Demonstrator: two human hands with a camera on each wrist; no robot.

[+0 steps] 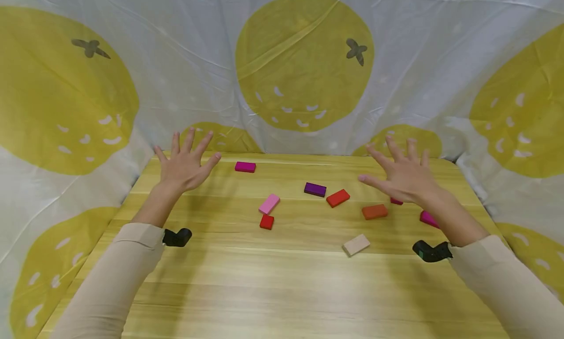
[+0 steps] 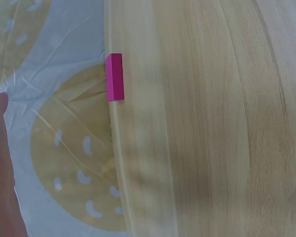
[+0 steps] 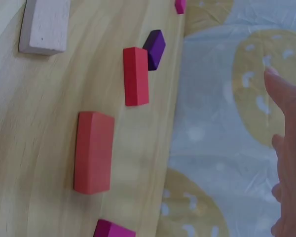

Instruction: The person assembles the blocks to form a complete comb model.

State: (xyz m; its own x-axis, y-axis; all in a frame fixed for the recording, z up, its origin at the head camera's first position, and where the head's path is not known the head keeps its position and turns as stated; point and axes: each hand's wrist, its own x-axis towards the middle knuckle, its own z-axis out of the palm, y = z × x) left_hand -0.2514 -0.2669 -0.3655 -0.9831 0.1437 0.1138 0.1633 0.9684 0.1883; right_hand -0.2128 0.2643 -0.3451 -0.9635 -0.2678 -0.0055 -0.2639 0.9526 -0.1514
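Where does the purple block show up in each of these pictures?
Head: the purple block lies slightly right of centre, just below mid-height.
Left wrist: not in it.
Right wrist: in the upper part, near the middle from side to side.
Shared landmark: the yellow-printed cloth along the wooden table's edge.

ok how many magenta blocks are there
3: one magenta block near the table's far edge, a second block partly hidden by the right hand, a third block partly behind the right forearm. Others may be hidden.
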